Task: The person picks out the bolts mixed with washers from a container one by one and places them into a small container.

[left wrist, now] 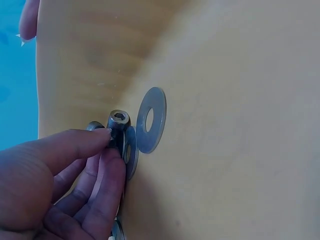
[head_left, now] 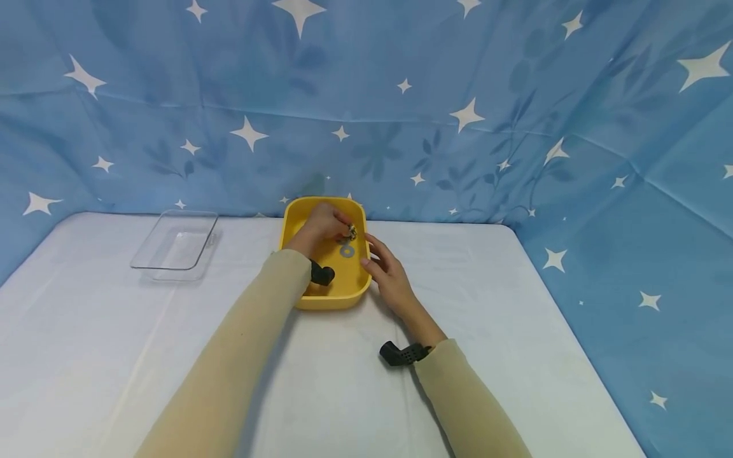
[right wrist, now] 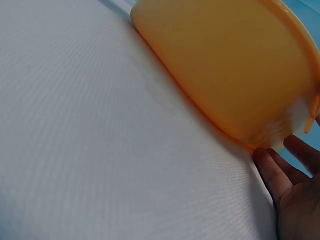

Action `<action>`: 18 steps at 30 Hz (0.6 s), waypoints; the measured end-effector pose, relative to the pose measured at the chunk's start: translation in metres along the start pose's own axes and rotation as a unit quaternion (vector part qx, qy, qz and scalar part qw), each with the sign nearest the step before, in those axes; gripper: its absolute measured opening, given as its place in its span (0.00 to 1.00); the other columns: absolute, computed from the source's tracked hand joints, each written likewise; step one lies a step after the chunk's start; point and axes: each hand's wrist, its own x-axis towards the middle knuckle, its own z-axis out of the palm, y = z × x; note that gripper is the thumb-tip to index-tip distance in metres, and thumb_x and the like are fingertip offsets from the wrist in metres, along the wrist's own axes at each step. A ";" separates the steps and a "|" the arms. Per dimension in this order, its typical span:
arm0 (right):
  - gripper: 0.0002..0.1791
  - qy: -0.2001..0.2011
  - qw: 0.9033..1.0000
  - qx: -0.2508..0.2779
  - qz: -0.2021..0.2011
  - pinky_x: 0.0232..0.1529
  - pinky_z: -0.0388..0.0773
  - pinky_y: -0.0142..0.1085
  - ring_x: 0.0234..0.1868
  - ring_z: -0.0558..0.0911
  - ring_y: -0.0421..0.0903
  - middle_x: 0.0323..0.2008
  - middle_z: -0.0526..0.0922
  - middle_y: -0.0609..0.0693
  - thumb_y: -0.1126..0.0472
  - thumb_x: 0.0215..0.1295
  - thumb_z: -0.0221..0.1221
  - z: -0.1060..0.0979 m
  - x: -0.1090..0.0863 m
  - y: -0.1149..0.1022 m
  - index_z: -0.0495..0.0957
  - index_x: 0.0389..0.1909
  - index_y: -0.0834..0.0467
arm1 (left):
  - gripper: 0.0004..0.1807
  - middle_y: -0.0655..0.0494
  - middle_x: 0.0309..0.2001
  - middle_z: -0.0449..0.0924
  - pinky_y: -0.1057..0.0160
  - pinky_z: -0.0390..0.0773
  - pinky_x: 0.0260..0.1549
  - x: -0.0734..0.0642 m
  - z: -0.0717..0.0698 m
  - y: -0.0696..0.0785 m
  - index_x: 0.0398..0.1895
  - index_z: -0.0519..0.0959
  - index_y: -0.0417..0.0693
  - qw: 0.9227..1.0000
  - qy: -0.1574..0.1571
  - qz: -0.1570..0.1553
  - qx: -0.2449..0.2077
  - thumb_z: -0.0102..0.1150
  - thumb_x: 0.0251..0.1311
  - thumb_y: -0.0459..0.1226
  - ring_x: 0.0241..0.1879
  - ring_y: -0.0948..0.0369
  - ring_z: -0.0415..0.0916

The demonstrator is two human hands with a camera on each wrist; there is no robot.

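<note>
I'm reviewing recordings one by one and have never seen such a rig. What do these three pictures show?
There is no robot: a person works with two bare hands. The wide picture comes from a camera worn on the head; the others come from small black wrist cameras, one for each hand. On the white table stand a clear rectangular dish and a yellow rounded-rectangular plastic bin. The left hand reaches into the bin and pinches at least one dark metal socket-head screw. Flat, grey, ring-shaped metal washers show close by. The right hand touches the bin's right side.
</note>
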 end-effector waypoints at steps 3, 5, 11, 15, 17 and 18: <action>0.31 -0.002 1.000 0.002 -0.003 0.71 0.72 0.53 0.74 0.69 0.59 0.77 0.61 0.59 0.56 0.79 0.50 0.000 0.001 0.000 0.56 0.80 0.51 | 0.16 0.42 0.51 0.86 0.61 0.87 0.47 0.000 0.001 0.000 0.52 0.85 0.39 1.000 -0.001 0.008 0.003 0.68 0.61 0.31 0.38 0.55 0.83; 0.31 -0.002 1.000 0.003 -0.005 0.71 0.72 0.53 0.74 0.69 0.59 0.77 0.61 0.60 0.57 0.79 0.50 0.000 0.001 -0.001 0.56 0.79 0.51 | 0.16 0.42 0.51 0.86 0.61 0.87 0.47 0.001 0.002 0.000 0.52 0.85 0.39 1.000 -0.001 0.012 0.007 0.69 0.60 0.32 0.38 0.55 0.83; 0.31 0.000 1.000 -0.001 -0.003 0.71 0.72 0.53 0.74 0.70 0.59 0.77 0.62 0.60 0.57 0.79 0.50 -0.001 0.001 -0.001 0.56 0.79 0.51 | 0.14 0.42 0.48 0.86 0.60 0.87 0.47 0.005 0.001 0.000 0.50 0.85 0.39 0.999 -0.008 0.019 0.025 0.69 0.61 0.32 0.38 0.54 0.84; 0.31 -0.001 1.000 -0.002 -0.004 0.71 0.72 0.53 0.73 0.70 0.60 0.77 0.62 0.60 0.58 0.79 0.50 0.000 0.001 -0.002 0.56 0.79 0.51 | 0.15 0.42 0.46 0.87 0.62 0.87 0.45 0.002 0.000 0.002 0.51 0.85 0.39 0.999 -0.021 0.023 0.032 0.68 0.61 0.33 0.36 0.56 0.84; 0.31 -0.002 1.000 -0.005 -0.005 0.71 0.72 0.53 0.73 0.70 0.60 0.76 0.62 0.60 0.58 0.79 0.50 -0.001 0.001 -0.002 0.56 0.79 0.51 | 0.15 0.43 0.45 0.87 0.63 0.87 0.45 -0.001 0.000 0.003 0.52 0.85 0.40 0.999 -0.026 0.025 0.029 0.67 0.63 0.34 0.35 0.57 0.83; 0.31 -0.003 1.000 -0.006 -0.006 0.71 0.72 0.53 0.73 0.70 0.60 0.76 0.62 0.60 0.58 0.79 0.50 -0.001 0.001 -0.002 0.56 0.79 0.51 | 0.15 0.43 0.46 0.87 0.63 0.87 0.45 -0.002 0.000 0.004 0.52 0.85 0.40 0.999 -0.030 0.027 0.026 0.65 0.64 0.34 0.35 0.57 0.83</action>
